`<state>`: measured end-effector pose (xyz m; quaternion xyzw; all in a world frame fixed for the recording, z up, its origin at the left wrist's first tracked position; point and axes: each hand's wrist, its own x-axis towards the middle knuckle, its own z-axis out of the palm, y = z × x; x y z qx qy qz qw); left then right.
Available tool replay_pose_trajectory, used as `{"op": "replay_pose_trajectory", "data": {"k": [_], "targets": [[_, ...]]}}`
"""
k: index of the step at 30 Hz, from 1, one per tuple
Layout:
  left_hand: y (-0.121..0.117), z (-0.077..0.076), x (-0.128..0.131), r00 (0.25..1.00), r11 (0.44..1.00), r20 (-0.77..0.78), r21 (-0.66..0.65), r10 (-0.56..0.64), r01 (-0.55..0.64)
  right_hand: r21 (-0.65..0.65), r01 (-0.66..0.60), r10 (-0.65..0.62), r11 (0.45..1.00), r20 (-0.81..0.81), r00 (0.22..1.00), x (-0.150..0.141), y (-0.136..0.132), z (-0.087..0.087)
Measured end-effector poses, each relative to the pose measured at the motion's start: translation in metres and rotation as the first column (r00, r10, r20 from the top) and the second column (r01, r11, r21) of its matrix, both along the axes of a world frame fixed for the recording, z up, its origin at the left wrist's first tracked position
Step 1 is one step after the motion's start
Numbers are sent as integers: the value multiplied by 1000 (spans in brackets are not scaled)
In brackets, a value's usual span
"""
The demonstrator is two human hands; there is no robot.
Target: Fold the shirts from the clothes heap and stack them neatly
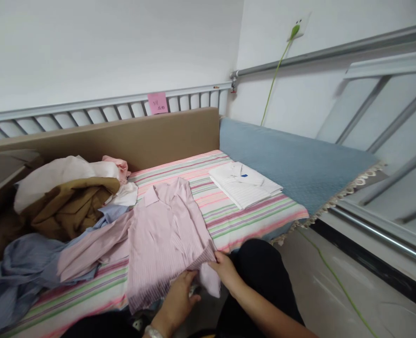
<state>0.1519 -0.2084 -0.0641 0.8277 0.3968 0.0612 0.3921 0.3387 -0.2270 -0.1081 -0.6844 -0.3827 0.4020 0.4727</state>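
Observation:
A pink striped shirt (165, 230) lies spread on the striped bedsheet (243, 220), collar toward the wall and one sleeve stretched out to the left. My left hand (179, 295) grips the shirt's lower hem at the bed's front edge, fingers curled into the cloth. My right hand (225, 270) pinches the hem's right corner just beside it. A white shirt (245, 185), folded flat, rests on the sheet to the right.
A heap of loose clothes (63, 202) in white, tan, pink and blue fills the left of the bed. A brown board (123, 136) and a slatted rail (105, 110) with a pink note (157, 103) back the bed. A blue blanket (292, 159) lies right. Green cable (274, 77) hangs from a socket.

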Motion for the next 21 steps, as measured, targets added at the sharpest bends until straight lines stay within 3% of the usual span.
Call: {"op": "replay_pose_trajectory", "data": {"k": [3,7,10,14,21], "targets": [[5,-11,-7,997,998,45,-21,62,-62,-47,-9,24,999,345,938,2,-1,4],[6,-18,-5,986,992,110,-21,124,-122,-196,-45,149,980,561,815,7,-6,17],[7,-19,-2,978,987,133,-28,160,-157,-269,-30,207,963,659,723,9,-8,27],[10,-20,-2,965,980,178,-72,194,-184,-247,1,190,969,751,632,8,-8,34],[37,-7,-15,902,951,316,-196,294,-241,-174,-38,162,984,789,593,8,-5,37]]}}
